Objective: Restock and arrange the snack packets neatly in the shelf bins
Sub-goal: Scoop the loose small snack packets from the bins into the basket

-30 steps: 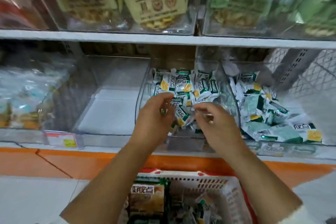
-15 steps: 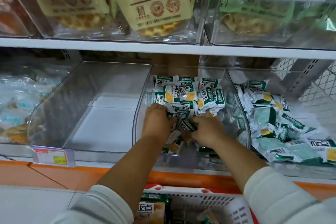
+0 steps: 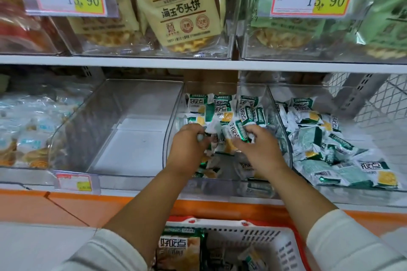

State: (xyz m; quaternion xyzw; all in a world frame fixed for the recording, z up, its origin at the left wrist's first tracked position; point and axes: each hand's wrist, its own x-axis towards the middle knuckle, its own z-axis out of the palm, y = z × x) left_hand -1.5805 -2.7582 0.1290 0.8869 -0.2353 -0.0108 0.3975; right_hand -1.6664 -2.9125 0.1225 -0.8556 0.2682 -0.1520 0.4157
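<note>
Your left hand (image 3: 189, 146) and right hand (image 3: 262, 149) each clench snack packets (image 3: 220, 109) in the middle bin (image 3: 222, 183) at the front edge of the shelf (image 3: 136, 192). Tug roughly and the upright rows behind may topple.

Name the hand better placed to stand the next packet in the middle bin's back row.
Right, probably: the right hand grips a green-and-white packet just before the upright row, while the left hand only pinches a white wrapper edge.
</note>
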